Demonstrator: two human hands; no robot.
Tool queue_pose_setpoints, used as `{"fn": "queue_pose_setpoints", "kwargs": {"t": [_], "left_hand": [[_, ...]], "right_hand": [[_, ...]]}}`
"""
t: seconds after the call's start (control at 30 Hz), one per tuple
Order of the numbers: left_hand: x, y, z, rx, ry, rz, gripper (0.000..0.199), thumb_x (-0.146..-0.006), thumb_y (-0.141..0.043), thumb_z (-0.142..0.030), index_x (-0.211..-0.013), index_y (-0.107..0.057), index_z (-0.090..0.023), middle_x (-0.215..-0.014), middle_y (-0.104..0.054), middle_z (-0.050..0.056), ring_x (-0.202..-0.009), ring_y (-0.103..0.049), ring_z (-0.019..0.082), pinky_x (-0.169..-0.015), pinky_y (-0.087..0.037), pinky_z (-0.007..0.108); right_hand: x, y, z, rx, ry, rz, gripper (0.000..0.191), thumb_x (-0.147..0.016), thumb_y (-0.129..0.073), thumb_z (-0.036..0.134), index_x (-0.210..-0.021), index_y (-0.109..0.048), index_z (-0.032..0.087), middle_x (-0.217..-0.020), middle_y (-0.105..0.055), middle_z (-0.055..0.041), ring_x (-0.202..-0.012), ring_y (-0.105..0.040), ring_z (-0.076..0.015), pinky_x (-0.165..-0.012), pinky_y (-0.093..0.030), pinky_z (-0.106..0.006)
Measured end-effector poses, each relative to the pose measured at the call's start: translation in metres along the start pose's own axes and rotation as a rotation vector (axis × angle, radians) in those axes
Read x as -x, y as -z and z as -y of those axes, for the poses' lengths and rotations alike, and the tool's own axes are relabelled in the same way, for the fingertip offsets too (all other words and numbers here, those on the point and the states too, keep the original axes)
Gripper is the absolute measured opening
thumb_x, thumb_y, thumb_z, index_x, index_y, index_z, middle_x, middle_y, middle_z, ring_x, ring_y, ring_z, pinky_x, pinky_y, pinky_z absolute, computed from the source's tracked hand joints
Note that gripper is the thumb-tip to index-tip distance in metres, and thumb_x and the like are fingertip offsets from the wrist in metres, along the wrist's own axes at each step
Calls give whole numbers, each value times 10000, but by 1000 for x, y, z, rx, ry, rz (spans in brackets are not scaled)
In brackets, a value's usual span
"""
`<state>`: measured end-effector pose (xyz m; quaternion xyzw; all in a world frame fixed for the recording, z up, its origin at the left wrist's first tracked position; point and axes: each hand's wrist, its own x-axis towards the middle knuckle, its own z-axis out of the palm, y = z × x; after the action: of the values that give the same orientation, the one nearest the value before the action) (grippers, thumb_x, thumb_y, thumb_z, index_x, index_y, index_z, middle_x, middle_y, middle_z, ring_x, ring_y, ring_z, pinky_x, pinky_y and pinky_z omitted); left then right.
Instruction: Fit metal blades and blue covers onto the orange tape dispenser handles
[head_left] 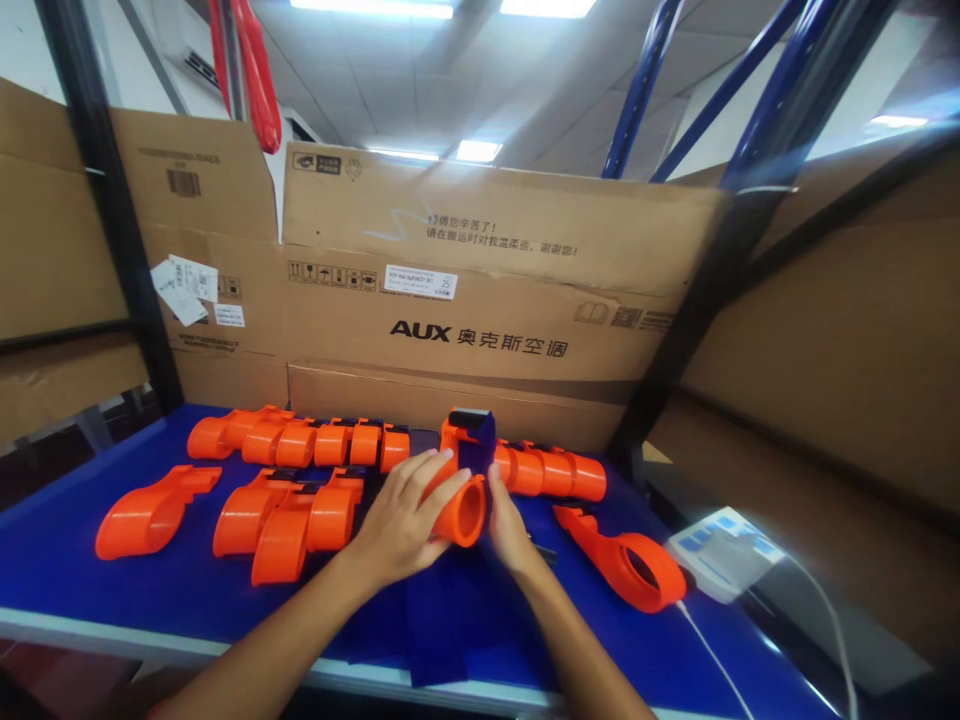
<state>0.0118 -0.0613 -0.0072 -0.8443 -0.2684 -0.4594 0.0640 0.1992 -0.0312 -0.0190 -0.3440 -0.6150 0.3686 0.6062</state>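
An orange tape dispenser (466, 512) with a black strip at its top and a dark blue flap (478, 440) is raised off the table between my two hands. My left hand (409, 510) is closed over its left side, fingers across the orange ring. From the right, my right hand (508, 520) presses against the dispenser near the blue flap; most of its fingers are hidden. More orange dispensers (281, 535) stand in a group left of my hands. One single dispenser (146, 515) lies farther left, another (637, 570) on the right.
A back row of orange dispensers (296, 443) runs along the cardboard wall (480, 330). The blue tabletop (60, 540) has a dark blue strip (435, 630) at its front edge. A white device (724, 550) with a cable sits right, beside a black post (675, 330).
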Motion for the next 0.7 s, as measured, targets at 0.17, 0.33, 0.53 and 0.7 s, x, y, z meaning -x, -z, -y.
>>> {"fn": "queue_pose_setpoints", "kwargs": {"t": [0.17, 0.33, 0.53, 0.7], "left_hand": [[5, 31, 6, -176, -126, 25, 853, -810, -730, -332, -1556, -343, -187, -1346, -599, 182, -1305, -524, 379, -1116, -413, 551], [20, 117, 33, -364, -202, 20, 818, -803, -715, -286, -1535, -370, -167, -1385, -594, 185, -1297, -551, 360, -1080, -471, 534], [62, 245, 90, -450, -136, 304, 722, -827, -662, -253, -1508, -421, -278, -1485, -541, 94, -1330, -534, 343, -1073, -484, 560], [106, 295, 118, -448, 34, 321, 750, -798, -652, -289, -1506, -413, -361, -1505, -526, 15, -1290, -569, 319, -1056, -489, 615]], "right_hand": [[-1, -1, 8, -53, -94, 118, 658, -947, -326, 737, -1237, -677, 262, -1263, -692, -64, -1224, -590, -276, -1016, -483, -434], [-2, -1, 15, 6, -75, 114, 697, -973, -193, 709, -1174, -696, 270, -1137, -708, -70, -1021, -604, -274, -825, -473, -391], [-3, -3, 24, 9, -74, 81, 720, -984, -148, 678, -1086, -731, 269, -1015, -703, -77, -888, -571, -259, -752, -417, -373], [-3, -3, 27, 27, -61, 74, 744, -976, -132, 690, -1024, -740, 265, -970, -702, -77, -848, -566, -253, -746, -409, -371]]}}
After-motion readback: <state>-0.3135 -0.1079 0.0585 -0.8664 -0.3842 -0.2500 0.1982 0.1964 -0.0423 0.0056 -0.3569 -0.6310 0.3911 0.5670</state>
